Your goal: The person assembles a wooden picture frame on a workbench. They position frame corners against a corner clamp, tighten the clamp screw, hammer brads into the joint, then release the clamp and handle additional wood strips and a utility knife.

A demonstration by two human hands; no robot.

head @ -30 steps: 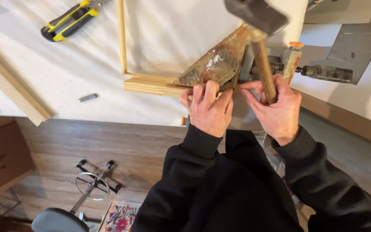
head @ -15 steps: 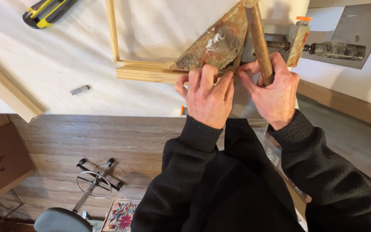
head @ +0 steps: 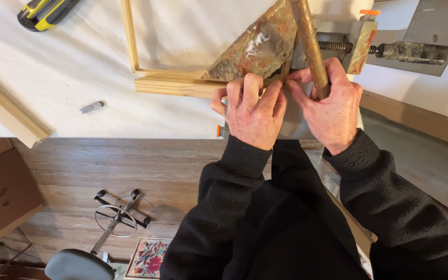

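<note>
The right hand point(head: 330, 106) is wrapped around a wooden handle point(head: 309, 46), its head cut off above. The left hand point(head: 250, 109) presses fingers on the wooden frame point(head: 172, 83) corner beneath the rusty corner clamp point(head: 257, 49); anything pinched there is hidden.

The person wears a black fleecy pullover with long sleeves and ribbed cuffs; both hands point(head: 252, 111) point(head: 327, 103) are bare, without gloves.
</note>
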